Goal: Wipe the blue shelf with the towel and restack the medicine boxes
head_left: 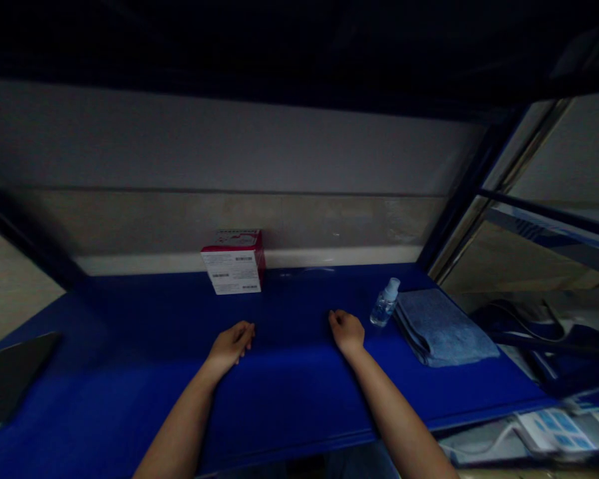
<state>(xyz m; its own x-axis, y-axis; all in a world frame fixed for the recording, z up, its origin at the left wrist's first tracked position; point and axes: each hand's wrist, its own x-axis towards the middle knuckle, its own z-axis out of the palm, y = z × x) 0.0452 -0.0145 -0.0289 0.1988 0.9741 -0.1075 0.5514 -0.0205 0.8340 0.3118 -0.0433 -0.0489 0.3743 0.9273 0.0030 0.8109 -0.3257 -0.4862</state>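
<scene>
My left hand [231, 346] lies palm down on the blue shelf [289, 392], fingers stretched out and together, holding nothing. My right hand [347, 331] rests on the same shelf a little to the right, fingers loosely curled downward, nothing in them. A red and white box [234, 263] stands behind my left hand against the back wall. A small clear spray bottle [385, 303] stands just right of my right hand, beside a folded grey-blue cloth [442, 327].
A dark flat device [10, 379] lies at the shelf's left end. A dark upper shelf hangs low overhead. Blue rack posts [459, 193] rise at the right, with cables and labelled items [554, 426] on a lower level beyond.
</scene>
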